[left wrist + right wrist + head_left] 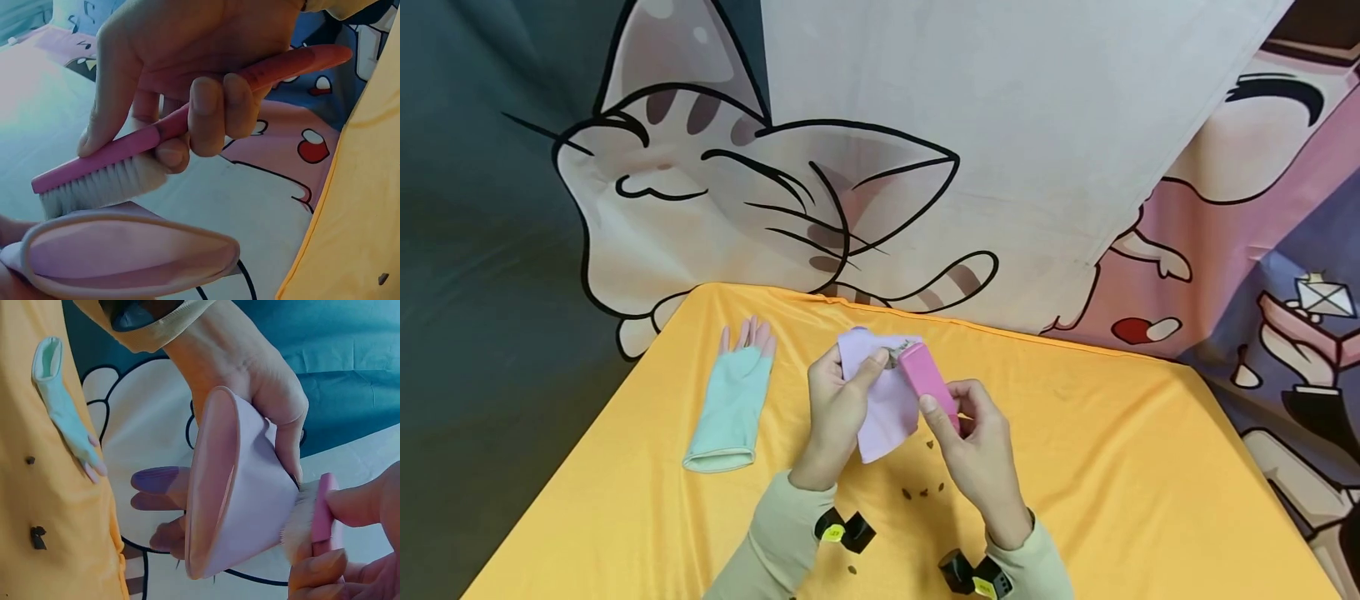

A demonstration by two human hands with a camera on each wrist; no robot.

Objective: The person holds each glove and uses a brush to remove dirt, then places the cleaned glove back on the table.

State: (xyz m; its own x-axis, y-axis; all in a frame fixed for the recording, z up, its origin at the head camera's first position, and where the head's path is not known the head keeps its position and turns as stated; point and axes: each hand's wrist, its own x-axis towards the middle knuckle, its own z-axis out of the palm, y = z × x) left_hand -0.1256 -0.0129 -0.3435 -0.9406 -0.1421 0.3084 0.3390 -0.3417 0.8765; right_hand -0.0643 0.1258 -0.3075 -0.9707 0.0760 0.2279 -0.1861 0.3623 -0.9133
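Observation:
In the head view my left hand grips a lilac glove, thumb in front. The glove's wide cuff gapes open in the right wrist view, with a pale rim round it. My right hand holds a pink brush, fingers curled round its handle and thumb along its back. White bristles face the glove in the left wrist view. The right wrist view shows those bristles against the lilac surface, close to the left thumb. Most of the glove's finger end is hidden.
On the left of the yellow-covered table lies a mint-green glove with pinkish fingers, cuff towards me. Several small dark bits are scattered on the cloth below my hands. Behind the table hangs a cartoon-printed curtain.

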